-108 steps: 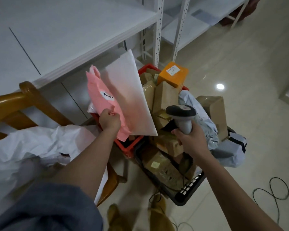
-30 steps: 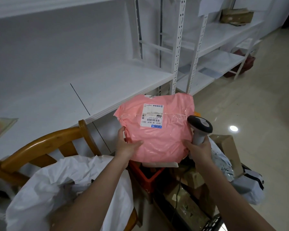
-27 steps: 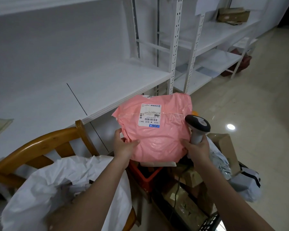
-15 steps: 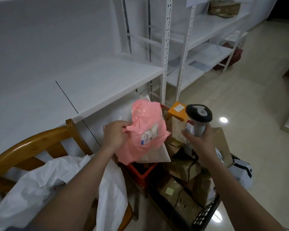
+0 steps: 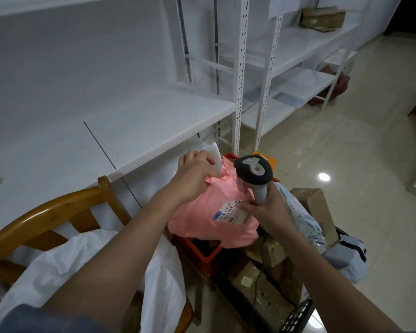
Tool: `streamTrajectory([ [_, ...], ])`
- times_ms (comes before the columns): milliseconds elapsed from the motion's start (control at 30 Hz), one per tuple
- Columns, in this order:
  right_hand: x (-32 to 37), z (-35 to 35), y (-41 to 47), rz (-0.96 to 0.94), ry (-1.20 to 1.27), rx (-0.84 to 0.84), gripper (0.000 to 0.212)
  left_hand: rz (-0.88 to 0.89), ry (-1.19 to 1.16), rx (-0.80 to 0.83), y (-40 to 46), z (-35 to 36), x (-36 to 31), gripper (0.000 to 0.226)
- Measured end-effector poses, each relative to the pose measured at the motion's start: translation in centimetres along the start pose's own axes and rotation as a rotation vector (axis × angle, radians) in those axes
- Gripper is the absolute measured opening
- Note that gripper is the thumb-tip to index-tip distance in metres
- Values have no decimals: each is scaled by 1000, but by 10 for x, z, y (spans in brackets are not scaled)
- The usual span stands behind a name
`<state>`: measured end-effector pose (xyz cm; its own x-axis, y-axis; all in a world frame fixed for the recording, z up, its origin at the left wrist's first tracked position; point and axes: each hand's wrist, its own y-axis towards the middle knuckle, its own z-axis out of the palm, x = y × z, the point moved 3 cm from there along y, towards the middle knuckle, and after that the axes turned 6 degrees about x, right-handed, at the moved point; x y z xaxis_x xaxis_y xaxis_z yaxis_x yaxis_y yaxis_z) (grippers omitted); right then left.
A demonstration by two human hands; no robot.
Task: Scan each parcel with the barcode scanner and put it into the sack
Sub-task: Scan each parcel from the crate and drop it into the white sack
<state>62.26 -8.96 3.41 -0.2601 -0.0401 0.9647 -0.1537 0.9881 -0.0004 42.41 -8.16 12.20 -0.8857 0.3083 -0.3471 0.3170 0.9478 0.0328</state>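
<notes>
Your white sack (image 5: 87, 267) sags over the wooden chair (image 5: 58, 212) at the left, its mouth slumped; a dropped parcel could slide off the folds and miss. Your left hand (image 5: 195, 179) pinches the far corner of the pink parcel (image 5: 202, 219), which sits above the red crate (image 5: 202, 254). That soft film may crumple and crease the label (image 5: 231, 211), spoiling the read. Your right hand (image 5: 267, 210) grips the scanner (image 5: 253, 173) handle, fingertips pressing the label. The scanner's window faces away, so its aim is unclear. Parcels beneath are hidden.
</notes>
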Motion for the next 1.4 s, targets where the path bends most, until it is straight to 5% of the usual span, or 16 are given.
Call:
streamTrajectory([
  [167,1,1,5,56,9,-80,49,-91,-57,-234,-2,-2,7,46],
  [300,-8,-7,3,254,275,-303,37,-457,-306,-455,-18,7,30,106],
  [400,-14,-13,2,501,563,-437,48,-732,-636,-413,-36,37,46,130],
  [500,-15,-12,1,630,761,-449,49,-693,-993,-102,-47,81,47,112],
  [600,-16,-8,1,673,808,-394,39,-671,-1132,64,-48,106,42,123],
  [733,-13,0,0,719,908,-296,22,-675,-1243,-37,-39,107,36,121],
  [867,-10,3,-1,713,928,-225,20,-765,-1278,-154,-35,106,39,68],
  [1067,-8,-20,-2,654,294,-250,80,-887,-1295,-466,-39,92,53,34],
  [1267,32,-18,-2,504,426,-4,26,-1003,-1172,-531,-50,86,74,51],
  [1400,62,-10,-8,466,557,112,22,-1044,-1156,-558,-54,89,79,47],
])
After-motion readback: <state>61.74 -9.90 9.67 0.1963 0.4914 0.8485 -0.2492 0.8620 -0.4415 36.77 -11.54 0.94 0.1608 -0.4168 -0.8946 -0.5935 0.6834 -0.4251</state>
